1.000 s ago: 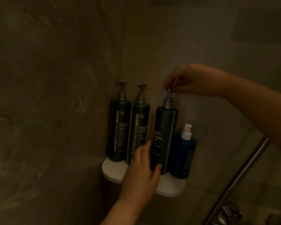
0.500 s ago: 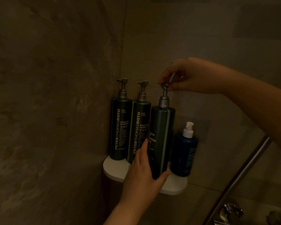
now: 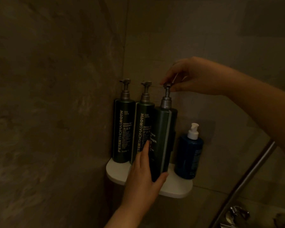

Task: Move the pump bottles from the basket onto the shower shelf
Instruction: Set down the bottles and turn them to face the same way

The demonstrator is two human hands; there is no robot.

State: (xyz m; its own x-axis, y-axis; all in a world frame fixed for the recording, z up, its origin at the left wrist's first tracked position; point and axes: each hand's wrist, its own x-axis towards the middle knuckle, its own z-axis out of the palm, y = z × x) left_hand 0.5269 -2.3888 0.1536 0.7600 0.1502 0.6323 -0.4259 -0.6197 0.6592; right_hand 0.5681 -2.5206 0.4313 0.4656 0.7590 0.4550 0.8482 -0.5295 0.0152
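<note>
Green pump bottle [image 3: 163, 137] is clasped low by left grip [image 3: 144, 177], its pump head [image 3: 167, 85] pinched by right grip [image 3: 196, 74]. Blue bottle [image 3: 187, 155] is stood beside, on the shelf [image 3: 176, 185].

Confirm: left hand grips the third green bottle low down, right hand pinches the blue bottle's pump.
No. In the head view the right hand pinches the pump on the third green bottle, not the blue bottle; the left hand does grip it low down.

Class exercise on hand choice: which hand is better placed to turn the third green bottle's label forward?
Probably left: the left hand grips the bottle low; the right hand only pinches its pump.
</note>
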